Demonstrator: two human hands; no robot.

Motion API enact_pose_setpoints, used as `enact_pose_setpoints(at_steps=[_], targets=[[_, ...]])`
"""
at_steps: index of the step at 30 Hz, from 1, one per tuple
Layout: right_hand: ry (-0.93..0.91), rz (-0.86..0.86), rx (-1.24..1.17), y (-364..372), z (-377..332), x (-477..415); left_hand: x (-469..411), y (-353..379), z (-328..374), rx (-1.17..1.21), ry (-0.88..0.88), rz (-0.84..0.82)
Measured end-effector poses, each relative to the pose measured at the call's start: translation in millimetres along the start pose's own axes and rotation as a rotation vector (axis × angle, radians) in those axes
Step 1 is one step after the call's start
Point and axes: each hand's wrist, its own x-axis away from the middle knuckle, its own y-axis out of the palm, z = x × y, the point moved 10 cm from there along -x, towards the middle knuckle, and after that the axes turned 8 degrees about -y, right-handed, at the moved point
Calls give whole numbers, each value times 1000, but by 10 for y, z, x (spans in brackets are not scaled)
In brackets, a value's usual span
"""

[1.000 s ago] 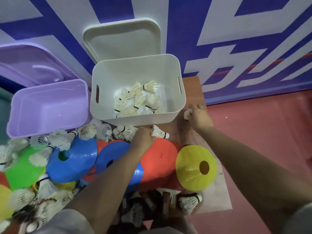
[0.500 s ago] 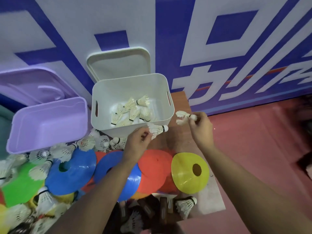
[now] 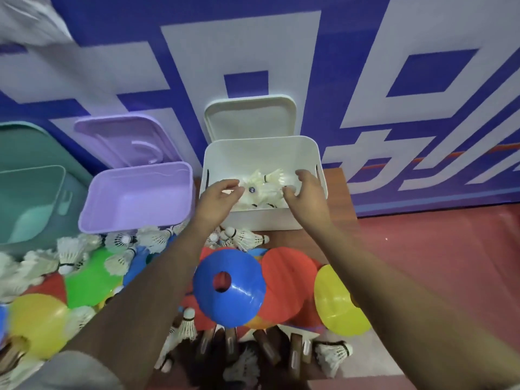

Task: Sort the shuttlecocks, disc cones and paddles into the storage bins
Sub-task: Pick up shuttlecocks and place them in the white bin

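Note:
Both of my hands hover over the white bin (image 3: pixel 281 220), which holds several white shuttlecocks (image 3: pixel 270 187). My left hand (image 3: pixel 218 197) has loosely bent fingers; one shuttlecock (image 3: pixel 251 190) lies just off its fingertips, cork up. Spread and holding nothing, my right hand (image 3: pixel 308 191) is above the bin's right side. Loose shuttlecocks (image 3: pixel 244 239) lie in front of the bins. Disc cones sit nearer me: blue (image 3: pixel 229 288), red (image 3: pixel 289 280), yellow (image 3: pixel 336 302), green (image 3: pixel 87 280). Dark paddles (image 3: pixel 267 347) lie at the bottom edge.
A purple bin (image 3: pixel 135 220) stands left of the white one, and a teal bin (image 3: pixel 33 198) sits farther left. Each bin's lid leans on the blue-and-white wall behind. Red floor stretches to the right. Another yellow cone (image 3: pixel 36 322) is at the lower left.
Each hand carried a shuttlecock up from the table to the white bin. Both hands now hang over the bin with nothing pinched, and the view has tilted upward.

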Motion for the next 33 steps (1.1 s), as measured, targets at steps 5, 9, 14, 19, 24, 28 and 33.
enact_pose_setpoints(at_steps=[5, 9, 14, 19, 24, 28, 33], targets=[[-262, -44, -21, 413, -562, 473, 358, -695, -503, 15, -59, 62], [-312, -265, -69, 1075, -877, 771, 706, -1390, -1069, -69, -127, 161], [-234, -459, -27, 1840, -1095, 1012, 946, -2126, -1720, -350, -168, 316], [-181, -559, 135, 2479, -1309, 997, 715, -2267, -2090, -375, -227, 245], [-18, -363, 215, 2640, -1208, 731, 237, -1988, -1899, -438, -89, 167], [55, -387, 208, 2819, -1067, 688, 37, -1801, -1772, -624, 52, 170], [118, -301, 173, 2840, -1025, 701, -48, -1818, -1702, -691, 191, 178]])
